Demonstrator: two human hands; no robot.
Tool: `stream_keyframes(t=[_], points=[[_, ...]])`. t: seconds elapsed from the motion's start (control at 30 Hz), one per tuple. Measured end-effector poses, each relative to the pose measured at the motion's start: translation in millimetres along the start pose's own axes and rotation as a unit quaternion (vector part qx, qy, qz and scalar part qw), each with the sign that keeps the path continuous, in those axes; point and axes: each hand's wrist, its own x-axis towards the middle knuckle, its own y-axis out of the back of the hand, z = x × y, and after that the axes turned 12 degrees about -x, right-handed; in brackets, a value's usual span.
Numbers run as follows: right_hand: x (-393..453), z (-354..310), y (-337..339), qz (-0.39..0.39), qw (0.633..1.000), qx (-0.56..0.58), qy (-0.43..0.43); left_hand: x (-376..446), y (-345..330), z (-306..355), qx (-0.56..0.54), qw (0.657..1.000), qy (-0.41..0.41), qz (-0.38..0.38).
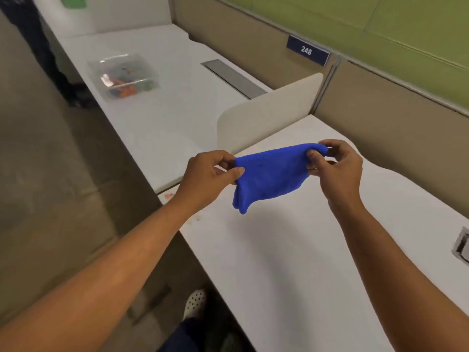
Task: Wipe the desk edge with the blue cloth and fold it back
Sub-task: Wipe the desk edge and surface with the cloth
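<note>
The blue cloth [269, 174] hangs in the air above the white desk [291, 250], stretched between both hands. My left hand [208, 176] pinches its left corner, just over the desk's near-left edge. My right hand [337, 166] pinches the right corner, a little higher and farther in. The lower part of the cloth droops in loose folds toward the desk without clearly touching it. Small reddish marks [168, 195] show on the desk edge under my left wrist.
A low beige divider [266, 115] separates this desk from the neighbouring one, which carries a clear plastic box [124, 77] of small coloured items and a grey cable slot [233, 77]. A partition with sign 248 [307, 50] runs behind. A cable grommet [462, 246] sits at right.
</note>
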Motion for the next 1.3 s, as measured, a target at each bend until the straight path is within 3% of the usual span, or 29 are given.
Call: stream_keyframes(t=[0.17,0.4,0.57,0.67,0.77,0.87,1.0,1.1,1.3], points=[[-26,11,-13,-0.055,0.998,0.002,0.017,-53,4,-41,-0.087,0.993,0.075,0.033],[-50,45,-114,-0.225,0.970,-0.095,-0.007,-82,6,-134,-0.019,0.948,0.224,0.224],[-100,58,-170,-0.268,0.945,-0.173,0.069,-80,13,-174,-0.013,0.923,0.252,0.291],[-137,71,-192,-0.310,0.891,-0.296,0.148,-83,13,-185,-0.021,0.921,0.255,0.294],[-155,86,-208,-0.327,0.799,-0.446,0.238,-100,9,-198,-0.022,0.911,0.260,0.320],[-152,92,-222,-0.299,0.770,-0.503,0.254,-120,-5,-212,-0.041,0.905,0.277,0.321],[-124,90,-243,-0.294,0.776,-0.513,0.220,-127,-21,-219,-0.129,0.914,0.306,0.235],[-95,83,-262,-0.292,0.793,-0.492,0.208,-122,-32,-216,-0.164,0.932,0.274,0.172],[-49,72,-301,-0.303,0.785,-0.463,0.278,-116,-50,-219,-0.149,0.938,0.255,0.182]])
